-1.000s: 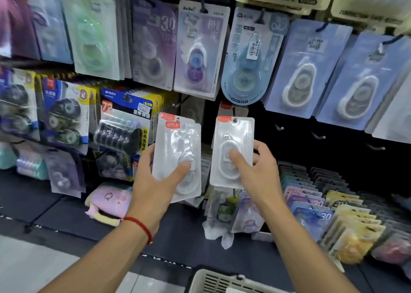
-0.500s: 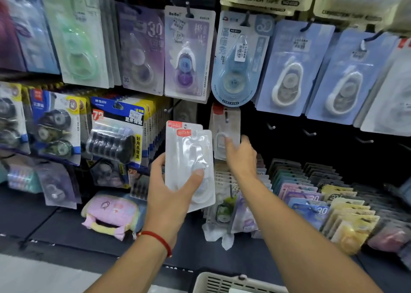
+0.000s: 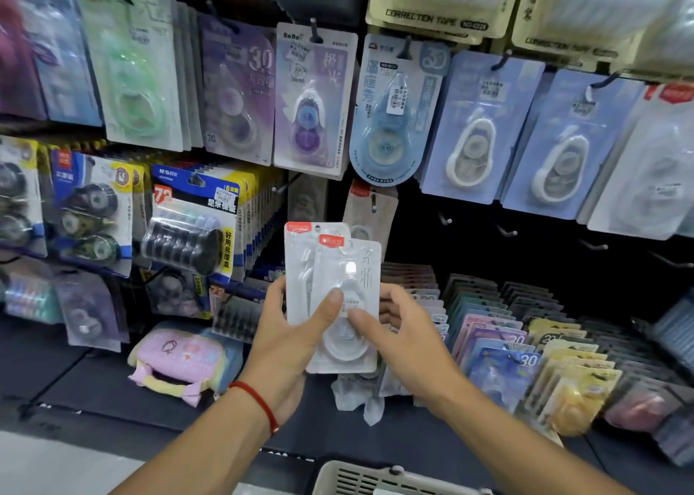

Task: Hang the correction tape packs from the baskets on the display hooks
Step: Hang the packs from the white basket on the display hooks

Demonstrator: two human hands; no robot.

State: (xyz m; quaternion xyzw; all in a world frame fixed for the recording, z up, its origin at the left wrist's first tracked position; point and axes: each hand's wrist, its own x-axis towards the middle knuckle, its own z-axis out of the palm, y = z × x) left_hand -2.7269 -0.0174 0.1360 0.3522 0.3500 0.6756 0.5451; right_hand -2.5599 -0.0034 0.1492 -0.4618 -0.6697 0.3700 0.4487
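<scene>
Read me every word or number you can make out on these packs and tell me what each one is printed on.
"CORRECTION TAPE": cream pack, top row.
"BeBo": purple pack.
"30": dark purple pack.
"30": round blue pack.
"72": black refill pack.
"30": blue card in the lower bin.
Print on the white packs that the left hand and right hand grip: too blurred.
Price stickers: too small.

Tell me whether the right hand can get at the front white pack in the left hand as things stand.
Probably yes. The right hand already has its thumb on the front white pack, fingers behind its right edge. The left hand pins the pack only by its thumb, lower left; nothing else stands between.
</scene>
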